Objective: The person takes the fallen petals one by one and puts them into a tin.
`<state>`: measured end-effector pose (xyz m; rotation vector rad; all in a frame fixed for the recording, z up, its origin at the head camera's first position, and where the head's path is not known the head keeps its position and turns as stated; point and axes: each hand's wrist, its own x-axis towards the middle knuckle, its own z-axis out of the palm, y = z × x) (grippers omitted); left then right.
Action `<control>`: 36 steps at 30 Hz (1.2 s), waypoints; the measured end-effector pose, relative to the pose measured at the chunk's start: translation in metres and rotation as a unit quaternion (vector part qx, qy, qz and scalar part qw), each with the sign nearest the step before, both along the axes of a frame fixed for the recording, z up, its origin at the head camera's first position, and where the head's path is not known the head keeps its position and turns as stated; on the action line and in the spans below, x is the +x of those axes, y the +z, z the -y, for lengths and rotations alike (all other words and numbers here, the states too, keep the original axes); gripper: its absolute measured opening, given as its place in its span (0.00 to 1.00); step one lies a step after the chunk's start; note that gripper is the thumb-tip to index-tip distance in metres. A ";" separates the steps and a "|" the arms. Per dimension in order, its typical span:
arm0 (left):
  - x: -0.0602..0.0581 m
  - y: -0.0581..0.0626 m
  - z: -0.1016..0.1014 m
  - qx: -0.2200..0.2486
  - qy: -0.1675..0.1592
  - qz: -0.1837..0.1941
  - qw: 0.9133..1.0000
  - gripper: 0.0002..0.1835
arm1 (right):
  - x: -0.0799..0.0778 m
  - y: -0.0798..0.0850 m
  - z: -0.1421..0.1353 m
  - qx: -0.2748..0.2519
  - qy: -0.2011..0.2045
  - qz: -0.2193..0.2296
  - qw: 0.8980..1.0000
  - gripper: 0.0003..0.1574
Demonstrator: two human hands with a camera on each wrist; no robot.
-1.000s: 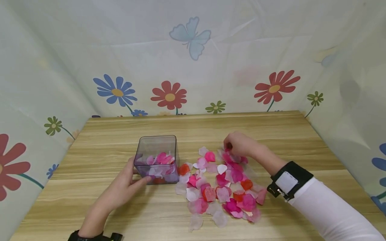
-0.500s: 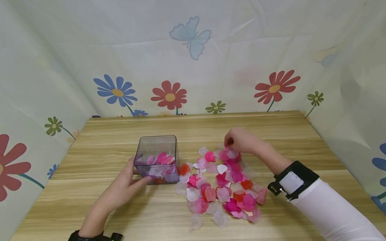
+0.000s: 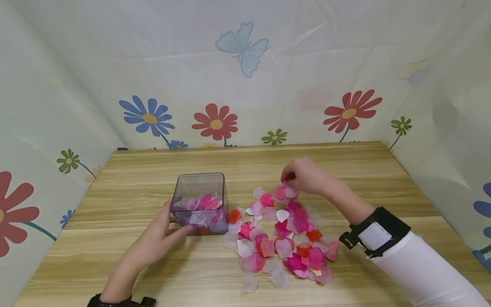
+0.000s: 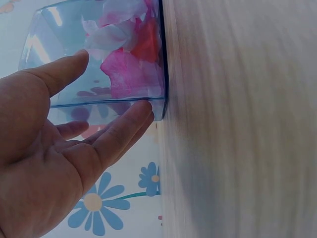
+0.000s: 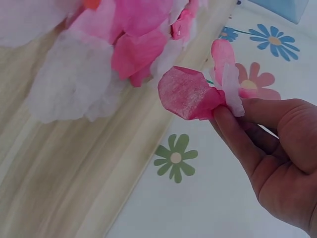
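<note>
Since the earlier frames, our right hand [image 3: 304,175] has moved slightly up and to the left in the head view, bringing a small bunch of petals [image 5: 190,94] with it. Its thumb and fingertips are closed in a pinch on the pink and white pieces. Our left hand [image 3: 159,238] has stayed at the clear box [image 3: 199,185], its fingers extended and spread from the thumb, touching the walls rather than curling round them: thumb at the near wall, fingers along the left one.

We see the box standing upright on the tabletop [image 3: 356,164], with pink, white and red petals [image 3: 207,202] lying inside. Just beside it, to the right, loose petals [image 3: 284,247] spread over the wood in pink, white, lilac and orange-red, some overlapping. Behind the tabletop hangs a pale backdrop [image 3: 172,55] printed with flowers and a butterfly [image 3: 245,47].
</note>
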<state>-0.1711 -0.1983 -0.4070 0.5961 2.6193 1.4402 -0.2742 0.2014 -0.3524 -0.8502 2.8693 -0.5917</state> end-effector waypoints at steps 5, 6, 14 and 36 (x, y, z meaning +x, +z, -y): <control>0.000 0.001 0.000 -0.003 0.001 0.000 1.000 0.38 | 0.004 0.008 0.007 -0.010 -0.001 -0.008 1.000 0.05; 0.000 0.001 0.000 -0.004 0.002 0.000 1.000 0.38 | 0.004 0.009 0.008 -0.011 -0.001 -0.012 1.000 0.05; 0.000 0.001 0.000 -0.004 0.002 0.002 1.000 0.38 | 0.010 0.019 0.019 -0.029 0.006 -0.037 0.999 0.05; 0.001 0.002 0.000 -0.007 0.007 0.001 1.000 0.38 | 0.026 0.048 0.053 -0.057 0.041 -0.073 0.995 0.07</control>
